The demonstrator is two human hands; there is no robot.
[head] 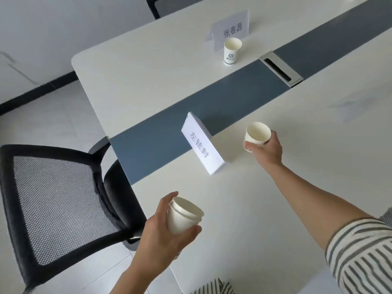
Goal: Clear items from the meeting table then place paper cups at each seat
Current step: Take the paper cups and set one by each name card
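My left hand (163, 236) grips a short stack of nested white paper cups (182, 217) above the near edge of the white meeting table (265, 209). My right hand (267, 149) reaches forward and is closed around a single paper cup (257, 132), tilted, just right of a folded white name card (201, 145). I cannot tell whether this cup touches the tabletop. Another paper cup (231, 50) with a green logo stands upright on the far side, in front of a second name card (230, 28).
A grey-blue strip (161, 134) runs along the table's middle, with a metal cable hatch (280, 68) set in it. A black mesh chair (55, 198) stands at the table's left end, another chair (169, 6) at the far side. Tiled floor lies on the left.
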